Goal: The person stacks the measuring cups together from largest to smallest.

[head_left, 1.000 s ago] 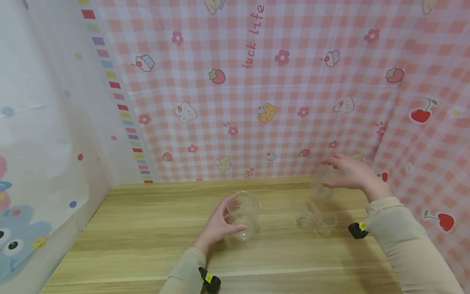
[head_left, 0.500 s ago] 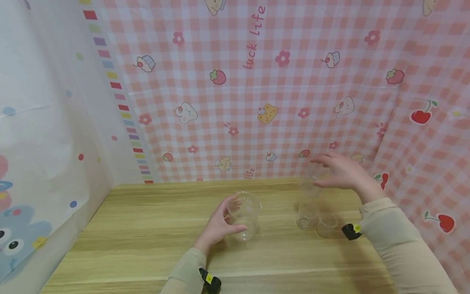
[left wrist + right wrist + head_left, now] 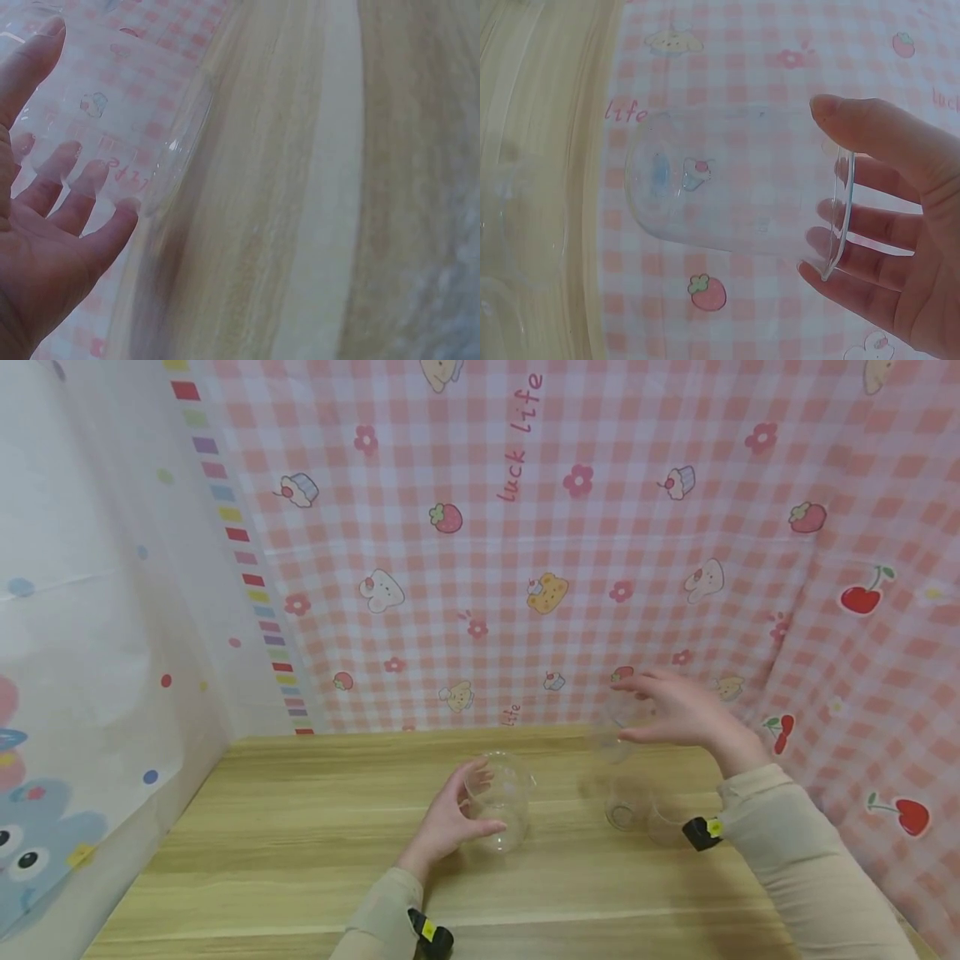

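A wide clear jug [image 3: 512, 806], with a small lip showing at its right side, stands on the wooden table. My left hand [image 3: 447, 818] grips its left side, thumb in front and fingers behind; in the left wrist view the fingers [image 3: 112, 232] curve about the see-through wall [image 3: 169, 161]. Up near the back edge of the table, my right hand [image 3: 675, 714] holds a clear glass cup [image 3: 735, 187] by its rim, between thumb and fingers. The cup is raised off the table, base down in the head view.
Two more clear cups stand close together on the right of the wooden table [image 3: 300, 860]: one cup [image 3: 626, 806] below the raised one, another cup [image 3: 663, 827] partly behind the right wrist camera [image 3: 702, 833]. A checkered pink cloth [image 3: 420, 635] hangs behind the table.
My right hand has moved left with the cup, from above the right-hand cups towards the jug. The left hand and the jug have stayed where they were.
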A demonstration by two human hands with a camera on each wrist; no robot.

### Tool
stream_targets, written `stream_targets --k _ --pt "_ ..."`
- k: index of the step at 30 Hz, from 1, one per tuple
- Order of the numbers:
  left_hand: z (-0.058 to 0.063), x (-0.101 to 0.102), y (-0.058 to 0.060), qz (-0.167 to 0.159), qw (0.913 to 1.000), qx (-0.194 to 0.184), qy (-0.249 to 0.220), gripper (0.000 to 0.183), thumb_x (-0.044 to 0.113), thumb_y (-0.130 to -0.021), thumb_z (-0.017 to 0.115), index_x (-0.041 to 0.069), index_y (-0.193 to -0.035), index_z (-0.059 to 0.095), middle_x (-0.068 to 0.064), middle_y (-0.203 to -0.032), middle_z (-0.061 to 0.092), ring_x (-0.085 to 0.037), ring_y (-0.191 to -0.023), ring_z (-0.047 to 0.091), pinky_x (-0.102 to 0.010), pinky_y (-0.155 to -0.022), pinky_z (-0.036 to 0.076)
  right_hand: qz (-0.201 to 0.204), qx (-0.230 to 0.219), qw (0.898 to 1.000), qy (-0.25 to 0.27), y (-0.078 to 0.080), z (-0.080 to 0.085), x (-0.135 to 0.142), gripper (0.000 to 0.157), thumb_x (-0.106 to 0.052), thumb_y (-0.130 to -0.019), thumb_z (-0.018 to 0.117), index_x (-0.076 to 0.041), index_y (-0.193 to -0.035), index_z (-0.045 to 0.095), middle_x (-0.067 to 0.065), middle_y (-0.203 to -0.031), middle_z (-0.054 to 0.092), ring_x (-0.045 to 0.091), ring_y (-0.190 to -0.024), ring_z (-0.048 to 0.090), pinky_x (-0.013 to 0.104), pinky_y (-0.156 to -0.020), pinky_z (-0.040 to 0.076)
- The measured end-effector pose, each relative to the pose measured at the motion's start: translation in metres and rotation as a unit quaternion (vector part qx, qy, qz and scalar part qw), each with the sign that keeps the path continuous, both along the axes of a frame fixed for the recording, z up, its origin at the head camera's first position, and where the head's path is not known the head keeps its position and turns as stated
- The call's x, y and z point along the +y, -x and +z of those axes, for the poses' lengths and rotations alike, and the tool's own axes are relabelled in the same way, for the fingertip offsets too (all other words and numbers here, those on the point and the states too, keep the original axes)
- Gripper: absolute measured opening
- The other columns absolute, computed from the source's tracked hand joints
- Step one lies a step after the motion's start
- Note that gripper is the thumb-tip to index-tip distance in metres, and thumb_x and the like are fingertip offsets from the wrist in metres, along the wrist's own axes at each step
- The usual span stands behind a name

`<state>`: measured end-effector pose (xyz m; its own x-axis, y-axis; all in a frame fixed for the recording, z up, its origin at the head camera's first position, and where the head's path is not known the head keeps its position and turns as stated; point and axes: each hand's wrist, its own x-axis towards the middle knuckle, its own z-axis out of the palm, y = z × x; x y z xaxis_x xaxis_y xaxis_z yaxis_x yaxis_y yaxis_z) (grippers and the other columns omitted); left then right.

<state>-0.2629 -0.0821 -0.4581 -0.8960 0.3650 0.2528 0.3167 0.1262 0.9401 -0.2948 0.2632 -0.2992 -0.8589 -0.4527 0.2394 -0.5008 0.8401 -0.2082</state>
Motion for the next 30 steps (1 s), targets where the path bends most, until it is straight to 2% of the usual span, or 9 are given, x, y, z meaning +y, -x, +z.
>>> stream_targets --k 4,8,20,30 --pt "-0.014 0.000 0.009 0.010 0.9999 0.004 0.000 0.092 0.002 -0.075 0.085 0.008 -0.151 0.034 -0.025 -0.144 0.046 -0.041 -0.132 0.044 -0.060 -0.105 0.037 0.009 -0.006 1.000 0.008 0.002 0.000 -0.006 0.067 -0.032 -0.079 0.083 -0.010 -0.138 0.058 0.019 -0.133 0.055 0.034 -0.108 0.062 0.054 -0.083 0.053" --pt "-0.020 0.000 0.013 0.011 0.9999 0.003 -0.005 0.091 0.006 -0.074 0.087 0.012 -0.150 0.037 -0.022 -0.144 0.048 -0.037 -0.132 0.046 -0.056 -0.106 0.038 0.020 -0.009 1.000 0.015 0.003 -0.001 -0.012 0.068 -0.030 -0.079 0.084 -0.009 -0.138 0.057 0.020 -0.135 0.054 0.034 -0.109 0.062 0.053 -0.083 0.053" --pt "-0.020 0.001 0.012 0.011 0.9999 0.005 -0.010 0.091 0.009 -0.074 0.088 0.013 -0.150 0.037 -0.023 -0.143 0.048 -0.038 -0.133 0.045 -0.056 -0.106 0.038 0.037 -0.007 0.999 0.029 0.002 0.002 -0.032 0.069 -0.035 -0.078 0.083 -0.013 -0.138 0.058 0.015 -0.132 0.058 0.030 -0.106 0.063 0.049 -0.082 0.055" --pt "-0.020 0.002 0.012 0.015 0.9998 0.002 -0.010 0.091 0.010 -0.074 0.088 0.014 -0.149 0.038 -0.021 -0.143 0.048 -0.036 -0.133 0.045 -0.057 -0.106 0.037 0.057 0.003 0.998 0.036 -0.001 0.006 -0.050 0.069 -0.034 -0.076 0.085 -0.013 -0.136 0.059 0.013 -0.132 0.059 0.028 -0.107 0.062 0.046 -0.081 0.055"
